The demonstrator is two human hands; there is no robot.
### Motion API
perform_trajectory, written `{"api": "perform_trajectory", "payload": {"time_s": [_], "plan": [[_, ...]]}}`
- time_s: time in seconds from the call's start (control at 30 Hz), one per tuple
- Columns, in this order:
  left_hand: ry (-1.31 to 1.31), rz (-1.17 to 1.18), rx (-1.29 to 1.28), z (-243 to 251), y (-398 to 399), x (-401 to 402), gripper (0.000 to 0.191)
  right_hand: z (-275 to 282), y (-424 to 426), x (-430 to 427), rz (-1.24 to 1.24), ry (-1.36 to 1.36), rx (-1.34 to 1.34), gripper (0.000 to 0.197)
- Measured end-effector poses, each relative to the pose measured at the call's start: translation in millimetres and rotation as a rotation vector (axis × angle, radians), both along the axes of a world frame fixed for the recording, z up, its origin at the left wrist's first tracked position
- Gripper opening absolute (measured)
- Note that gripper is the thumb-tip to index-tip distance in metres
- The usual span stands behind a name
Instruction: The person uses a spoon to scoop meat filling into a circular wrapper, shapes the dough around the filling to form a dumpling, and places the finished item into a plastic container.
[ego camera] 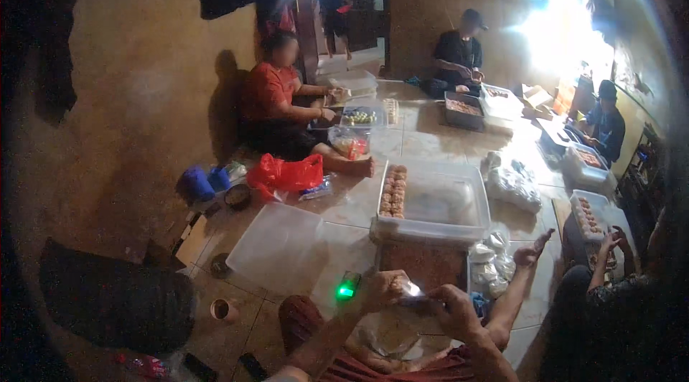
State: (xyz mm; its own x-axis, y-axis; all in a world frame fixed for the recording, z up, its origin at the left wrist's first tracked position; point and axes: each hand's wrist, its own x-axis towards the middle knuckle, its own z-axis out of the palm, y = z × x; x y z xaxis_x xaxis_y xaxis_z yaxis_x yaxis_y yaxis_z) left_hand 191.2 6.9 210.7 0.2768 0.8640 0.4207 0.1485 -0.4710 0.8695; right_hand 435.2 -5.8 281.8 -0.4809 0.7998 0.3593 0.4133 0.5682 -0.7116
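My left hand (382,288) is raised over my lap, its fingers closed around a small brown ball of food (397,282). Close to its right, my right hand (452,304) pinches a small shiny object (412,290), too bright to name, which meets the ball or lies just beside it. A tray of brown mixture (422,263) lies just beyond both hands. Behind it stands a clear plastic container (436,231) with rows of brown balls (393,191) along its left side. A clear plastic bag (390,336) lies below my hands.
A translucent lid (277,247), a red plastic bag (285,173) and a cup (222,309) are on the tiled floor to the left. Filled plastic bags (492,263) sit at the right. Several people sit around with containers; one person's hands (616,245) are close on the right.
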Motion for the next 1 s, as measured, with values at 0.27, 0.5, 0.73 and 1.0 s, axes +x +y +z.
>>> {"api": "perform_trajectory", "payload": {"time_s": [0.27, 0.5, 0.73, 1.0], "plan": [[0.248, 0.200, -0.209, -48.1, 12.6, -8.2, 0.048, -57.6, 18.4, 3.9, -0.016, -0.032, 0.013, 0.021], [0.066, -0.047, -0.208, -57.9, 21.8, -15.6, 0.054, -27.8, 10.1, -5.4, -0.016, 0.010, 0.007, 0.013], [-0.102, -0.086, -0.396, -78.6, 21.9, -23.6, 0.048, -18.2, 1.8, -8.4, -0.066, 0.078, -0.116, 0.014], [-0.025, -0.061, -0.321, 6.7, -17.2, -15.7, 0.036, -3.3, -2.9, 2.4, -0.130, 0.075, -0.221, 0.015]]}}
